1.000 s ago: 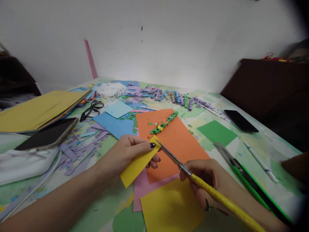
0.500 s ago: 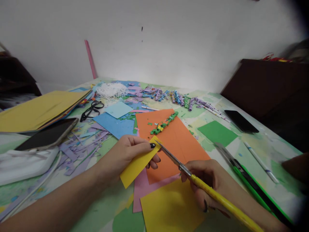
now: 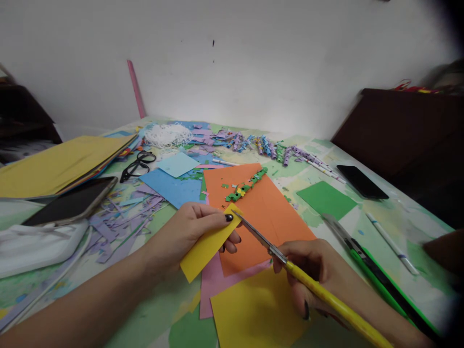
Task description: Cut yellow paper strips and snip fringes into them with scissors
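My left hand [image 3: 206,224] pinches a narrow strip of yellow paper [image 3: 203,251] between thumb and fingers, tilted up to the right. From the other side my right hand [image 3: 308,270] grips scissors [image 3: 319,295] with a long yellow handle. The blade tips lie at the strip's upper end, close to my left thumb. Below both hands rest an orange sheet [image 3: 286,208], a pink sheet [image 3: 210,290] and a larger yellow sheet [image 3: 253,309]. A green paper roll [image 3: 250,186] with a small yellow flower lies on the orange sheet.
On the right are a green cutter knife [image 3: 377,270], a white stick [image 3: 391,244], a green square [image 3: 326,200] and a phone [image 3: 362,182]. Leftward lie glasses [image 3: 137,166], another phone [image 3: 76,200], purple scraps [image 3: 126,227] and a yellow folder [image 3: 65,159]. White string [image 3: 168,135] is piled behind.
The scissors' tips have shifted very slightly left over the yellow strip, and my right thumb has moved a little. My left hand and the strip stay in place.
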`<control>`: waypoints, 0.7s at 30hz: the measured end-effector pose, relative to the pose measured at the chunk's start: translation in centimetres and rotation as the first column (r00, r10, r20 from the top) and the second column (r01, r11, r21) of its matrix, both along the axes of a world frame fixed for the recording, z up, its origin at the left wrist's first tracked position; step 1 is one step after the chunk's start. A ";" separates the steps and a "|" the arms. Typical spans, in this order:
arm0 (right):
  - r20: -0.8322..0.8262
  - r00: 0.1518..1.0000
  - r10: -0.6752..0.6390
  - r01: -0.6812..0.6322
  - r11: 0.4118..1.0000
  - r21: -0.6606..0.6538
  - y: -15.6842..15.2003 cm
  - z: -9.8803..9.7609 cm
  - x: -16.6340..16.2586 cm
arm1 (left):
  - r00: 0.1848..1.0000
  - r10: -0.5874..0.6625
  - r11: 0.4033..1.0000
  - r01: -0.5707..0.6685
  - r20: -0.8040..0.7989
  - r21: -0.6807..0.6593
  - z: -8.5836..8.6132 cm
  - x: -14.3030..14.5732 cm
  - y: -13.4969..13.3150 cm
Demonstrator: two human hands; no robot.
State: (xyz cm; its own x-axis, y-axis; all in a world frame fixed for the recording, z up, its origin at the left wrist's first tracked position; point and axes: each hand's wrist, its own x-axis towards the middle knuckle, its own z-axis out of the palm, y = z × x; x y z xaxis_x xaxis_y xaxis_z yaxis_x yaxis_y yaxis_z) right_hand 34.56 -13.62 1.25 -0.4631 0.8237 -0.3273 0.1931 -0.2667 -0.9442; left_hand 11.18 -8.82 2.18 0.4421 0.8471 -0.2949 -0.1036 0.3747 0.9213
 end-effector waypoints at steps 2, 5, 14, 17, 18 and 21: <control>0.010 1.000 0.014 -0.015 1.000 0.007 0.0 -0.1 0.1 | 1.000 -0.004 1.000 0.004 0.004 -0.001 -0.1 0.0 0.0; 0.020 1.000 0.009 -0.009 0.999 0.036 0.1 -0.2 0.2 | 1.000 -0.007 1.000 0.007 0.011 0.004 -0.1 0.0 0.1; 0.002 0.999 0.040 -0.040 0.997 0.062 -0.1 -0.1 0.4 | 1.000 -0.003 1.000 0.003 -0.011 0.013 0.0 0.0 0.0; 0.017 0.999 0.042 -0.043 0.996 0.077 -0.1 -0.1 0.3 | 1.000 0.001 1.000 0.000 -0.020 0.020 -0.1 0.1 -0.1; 0.021 0.999 0.036 -0.037 0.996 0.079 -0.1 -0.1 0.2 | 1.000 0.004 1.000 -0.003 -0.016 0.020 -0.1 0.1 -0.1; 0.024 1.000 0.001 -0.002 0.999 0.054 -0.1 0.1 -0.1 | 1.000 -0.001 1.000 0.001 -0.001 0.012 -0.1 0.1 -0.1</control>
